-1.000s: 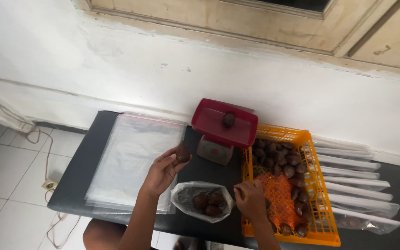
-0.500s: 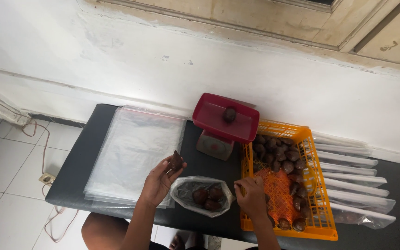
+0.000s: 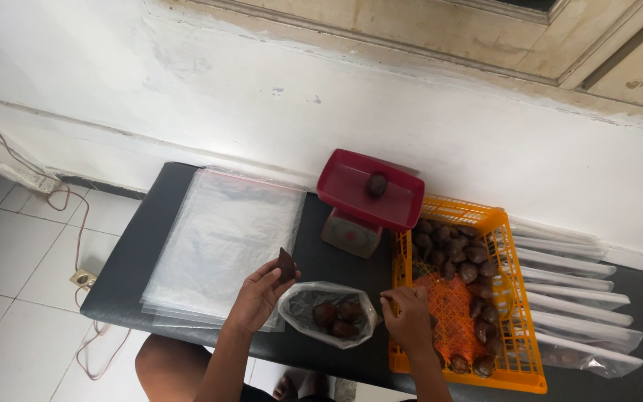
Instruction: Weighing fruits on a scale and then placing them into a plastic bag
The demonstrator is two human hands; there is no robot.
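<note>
My left hand holds a dark brown scaly fruit just left of an open clear plastic bag that has three such fruits inside. My right hand rests at the left rim of an orange plastic crate, fingers curled on the bag's right edge; whether it grips it is unclear. The crate holds several brown fruits and an orange net. Behind the bag stands a scale with a red tray, one fruit on it.
A stack of flat clear plastic bags lies on the left of the black table. More folded clear bags lie right of the crate. A white wall runs behind; a cable and tiled floor are to the left.
My left hand has lowered with the fruit, coming closer to the open bag. My right hand stays at the crate's left rim. The camera view has shifted slightly.
</note>
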